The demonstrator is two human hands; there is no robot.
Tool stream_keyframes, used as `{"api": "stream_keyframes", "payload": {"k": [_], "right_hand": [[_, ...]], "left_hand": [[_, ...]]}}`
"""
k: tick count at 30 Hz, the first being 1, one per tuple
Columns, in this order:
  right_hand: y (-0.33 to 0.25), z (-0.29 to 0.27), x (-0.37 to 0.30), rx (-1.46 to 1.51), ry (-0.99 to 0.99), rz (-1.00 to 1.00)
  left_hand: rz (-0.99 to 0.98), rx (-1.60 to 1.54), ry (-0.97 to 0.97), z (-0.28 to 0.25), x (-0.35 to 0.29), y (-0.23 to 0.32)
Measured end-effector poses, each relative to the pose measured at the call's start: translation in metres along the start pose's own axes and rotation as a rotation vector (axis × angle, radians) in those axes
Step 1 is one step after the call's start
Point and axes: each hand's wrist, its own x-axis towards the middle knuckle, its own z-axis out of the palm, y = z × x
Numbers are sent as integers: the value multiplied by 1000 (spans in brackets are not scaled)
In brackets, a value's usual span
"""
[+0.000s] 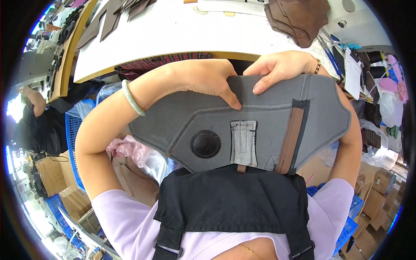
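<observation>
A wide grey stitched panel (268,125) with slanted, curved ends hangs between my hands, in front of my black apron. On its face are a round black patch (206,144), a pale grey rectangular patch (244,144) and a brown strip (289,141) edged in black. My left hand (208,79) is closed over the top edge near the middle, thumb pressed on the face and fingers behind. Close beside it, my right hand (279,71) pinches the same edge, its thumb on the near side. The fingers behind the panel are hidden.
Ahead is a white table (173,34) with a wooden edge. Brown cut pieces (299,19) are stacked at its far right, near blue-handled tools (333,60). Blue baskets (73,143) stand at my left. Cardboard boxes (78,201) and plastic bags lie around me.
</observation>
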Motion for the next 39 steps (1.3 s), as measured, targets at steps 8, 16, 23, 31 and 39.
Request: {"api": "stream_keyframes", "payload": {"k": [8,16,23,31,39], "right_hand": [[5,-3,-4,-16,15,0],[1,2,-9,-3,34,-51],[3,5,-5,21,34,-46],[4,8,-3,27,37,-52],[8,9,-4,11,57,-65]], "left_hand": [[196,105,157,5,-5,-9],[559,482,766,71,-42,-12],[358,402,849,92,-32,-16],[328,373,766,96,-29,-15],[330,351,877,104,-25,-15]]}}
